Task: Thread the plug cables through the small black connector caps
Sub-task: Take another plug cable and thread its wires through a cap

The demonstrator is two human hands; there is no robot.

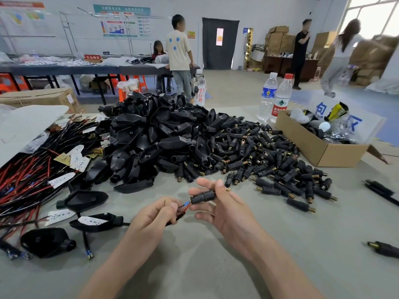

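Left hand (154, 214) pinches cable (185, 205), right hand (226, 203) grips connector cap (203, 197) — cable end between hands

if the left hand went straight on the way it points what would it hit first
Most likely the black connector cap held in the right hand: the left hand pinches a cable whose red and blue wire ends aim at the cap's near end. Depth is hard to judge.

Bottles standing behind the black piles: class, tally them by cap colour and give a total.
White-capped bottles: 2
Red-capped bottle: 1
Total: 3
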